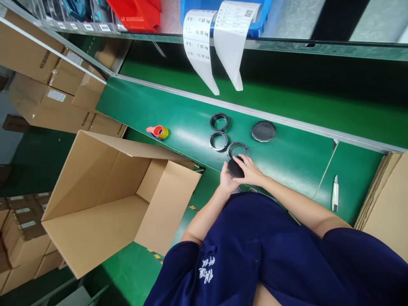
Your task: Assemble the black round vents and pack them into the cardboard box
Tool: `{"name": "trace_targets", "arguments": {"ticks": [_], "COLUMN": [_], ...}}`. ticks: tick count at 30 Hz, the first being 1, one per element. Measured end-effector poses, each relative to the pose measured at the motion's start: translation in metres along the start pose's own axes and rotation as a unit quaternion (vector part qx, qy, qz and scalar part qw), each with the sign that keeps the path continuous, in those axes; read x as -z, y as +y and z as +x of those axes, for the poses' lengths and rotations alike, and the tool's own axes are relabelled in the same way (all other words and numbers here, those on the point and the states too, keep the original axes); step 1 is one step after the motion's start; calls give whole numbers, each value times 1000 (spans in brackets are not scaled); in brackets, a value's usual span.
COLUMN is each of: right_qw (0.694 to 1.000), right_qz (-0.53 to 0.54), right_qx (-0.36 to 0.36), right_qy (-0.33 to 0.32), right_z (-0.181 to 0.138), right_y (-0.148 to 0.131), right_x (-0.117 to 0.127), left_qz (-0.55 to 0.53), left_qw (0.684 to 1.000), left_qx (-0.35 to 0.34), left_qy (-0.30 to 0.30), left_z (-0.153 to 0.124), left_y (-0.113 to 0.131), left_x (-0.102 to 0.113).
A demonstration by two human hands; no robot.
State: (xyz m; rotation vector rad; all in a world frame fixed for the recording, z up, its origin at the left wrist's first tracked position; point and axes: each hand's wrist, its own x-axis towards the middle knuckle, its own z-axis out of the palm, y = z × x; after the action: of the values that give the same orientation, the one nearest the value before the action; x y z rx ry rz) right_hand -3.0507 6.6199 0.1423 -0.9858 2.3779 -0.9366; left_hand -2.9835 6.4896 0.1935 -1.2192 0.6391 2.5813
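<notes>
My dark blue shirt [270,259] fills the bottom of the view, and both forearms run out from it to the green bench [293,157]. My left hand [227,182] cups the black round disc [236,168] from below, fingers curled around its near edge. My right hand [251,171] lies over the disc's right side, fingers closed on the rim. So both hands have hold of the one part, just above the bench edge.

Right beyond my fingers lies a black ring [237,149], almost touching the disc. Two more rings [219,122] [218,141] sit further out to the left, and a grey lid [263,131] lies to the right. I judge that a careless shift of my hands could knock the nearest ring, because it sits so close. The disc could also slip toward me and off the edge, since my grip covers only its rim.

The open cardboard box [121,199] stands tipped on its side at my left. A tape roll [158,132] lies beyond it, and a utility knife [335,193] lies well to my right.

My hands hide most of the disc, so I cannot tell its underside or thickness. The hanging paper labels [219,38] are mostly too small to read.
</notes>
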Motion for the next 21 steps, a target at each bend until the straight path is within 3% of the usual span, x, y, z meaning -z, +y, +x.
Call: {"name": "trace_targets", "arguments": {"ticks": [3,6,11,14,16,18,21], "right_qw": [995,990,979,975,975,971,950], "right_qz": [-66,-120,-183,-207,-216,-231,-264], "right_qx": [-47,-64,-26,-25,-27,-44,-135], "right_qy": [55,46,87,78,44,47,97], "right_z": [43,73,90,91,91,91,83], "right_y": [6,10,-3,-11,-9,3,32], "right_x": [-6,-6,-2,-5,-3,11,56], "left_qz": [18,18,121,200,264,405,628], "left_qw": [997,991,963,929,914,864,701], "left_qx": [-23,-44,-82,-134,-176,-250,-338], "left_qy": [77,125,228,280,254,163,-10], "left_z": [3,3,3,8,18,37,68], "left_y": [25,44,49,46,50,53,49], "left_x": [19,41,74,77,67,45,-2]}}
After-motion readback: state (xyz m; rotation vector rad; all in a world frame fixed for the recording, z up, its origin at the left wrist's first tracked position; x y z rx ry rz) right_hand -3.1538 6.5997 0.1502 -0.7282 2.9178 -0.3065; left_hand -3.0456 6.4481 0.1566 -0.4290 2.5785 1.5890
